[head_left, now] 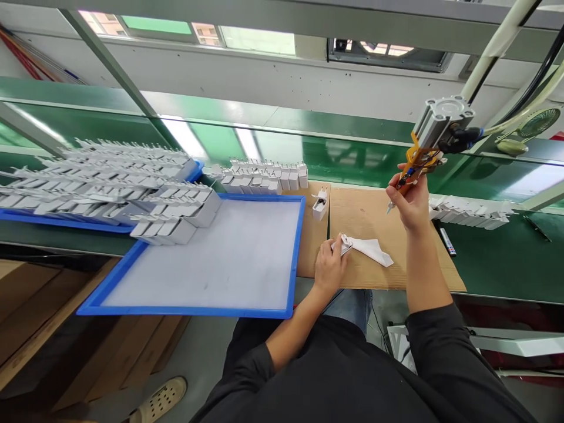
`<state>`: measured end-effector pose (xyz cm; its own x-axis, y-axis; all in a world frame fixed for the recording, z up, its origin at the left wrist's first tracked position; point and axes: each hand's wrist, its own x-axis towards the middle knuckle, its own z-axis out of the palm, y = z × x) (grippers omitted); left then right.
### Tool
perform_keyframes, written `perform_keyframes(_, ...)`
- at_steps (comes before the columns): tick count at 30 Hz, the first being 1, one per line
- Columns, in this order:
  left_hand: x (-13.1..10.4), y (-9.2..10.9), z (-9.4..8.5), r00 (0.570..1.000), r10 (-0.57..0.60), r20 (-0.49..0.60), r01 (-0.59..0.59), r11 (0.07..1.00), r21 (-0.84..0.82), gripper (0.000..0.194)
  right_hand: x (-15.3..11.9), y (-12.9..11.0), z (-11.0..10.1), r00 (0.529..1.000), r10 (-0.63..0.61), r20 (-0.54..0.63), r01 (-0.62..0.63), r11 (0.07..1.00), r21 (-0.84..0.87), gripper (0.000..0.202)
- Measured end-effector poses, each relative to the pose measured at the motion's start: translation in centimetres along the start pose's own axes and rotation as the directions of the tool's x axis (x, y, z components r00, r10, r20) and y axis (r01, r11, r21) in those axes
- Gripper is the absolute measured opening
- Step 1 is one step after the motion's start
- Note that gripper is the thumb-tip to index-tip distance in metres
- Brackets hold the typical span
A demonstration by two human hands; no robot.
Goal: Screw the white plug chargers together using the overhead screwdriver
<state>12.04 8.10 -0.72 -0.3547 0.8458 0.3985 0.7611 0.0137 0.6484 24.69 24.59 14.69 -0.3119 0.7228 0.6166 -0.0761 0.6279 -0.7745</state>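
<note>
My left hand point(329, 267) rests on the cardboard sheet point(352, 211), its fingers closed around a small white plastic housing point(346, 244), partly hidden by the fingers. Right beside it lies a crumpled white cloth or tissue point(373, 251). Raised above the cardboard, my right hand point(413, 197) is closed around a dispenser-like hand tool point(409, 174) with an orange body. Its thin pale tip points down and is apart from the housing. A metal cylinder point(436, 123) sits on top of the tool. Further back stands one white plug housing point(320, 205) with its inside showing.
To my left, a blue-rimmed tray point(296, 258) carries several white plug housings point(176, 211); more are heaped behind it. A row of housings point(264, 176) stands at the back, another point(473, 211) at the right. A marker point(447, 241), a pen point(537, 228) and a green fan point(540, 126) are also there.
</note>
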Motion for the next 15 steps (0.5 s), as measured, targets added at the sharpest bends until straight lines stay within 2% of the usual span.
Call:
perform_keyframes(4, 1.5, -0.2, -0.2, 1.0, -0.029, -0.005, 0.029, 0.999, -0.022, 0.046, 0.2, 0.3, -0.3, 1.0, -0.025, 0.003, 0.025, 0.999, -0.045, 0.066)
perform_keyframes(6, 1.8, -0.2, -0.8, 0.999, -0.031, -0.023, 0.029, 0.996, -0.084, 0.054, 0.2, 0.5, -0.4, 1.0, -0.025, 0.015, 0.025, 0.998, -0.049, 0.067)
perform_keyframes(8, 2.0, -0.1, -1.5, 0.996, -0.01, -0.091, -0.007, 0.984, -0.179, 0.062, 0.2, 0.7, -0.5, 1.0, -0.019, 0.022, 0.02, 0.999, -0.029, 0.066)
perform_keyframes(10, 2.4, 0.1, -2.1, 0.975, -0.035, -0.221, -0.031, 0.957, -0.288, 0.058, 0.0, 0.9, -0.7, 1.0, -0.006, 0.028, 0.006, 1.0, -0.003, 0.064)
perform_keyframes(13, 3.9, -0.1, -2.1, 0.893, -0.252, -0.372, 0.063, 0.891, -0.45, 0.049, -0.6, 0.9, -1.2, 0.999, 0.025, 0.042, -0.026, 1.0, 0.017, 0.061)
perform_keyframes(15, 5.7, -0.9, -1.5, 0.831, -0.424, -0.359, 0.195, 0.827, -0.527, 0.051, -0.9, 0.9, -1.7, 0.998, 0.037, 0.053, -0.038, 0.999, 0.02, 0.059)
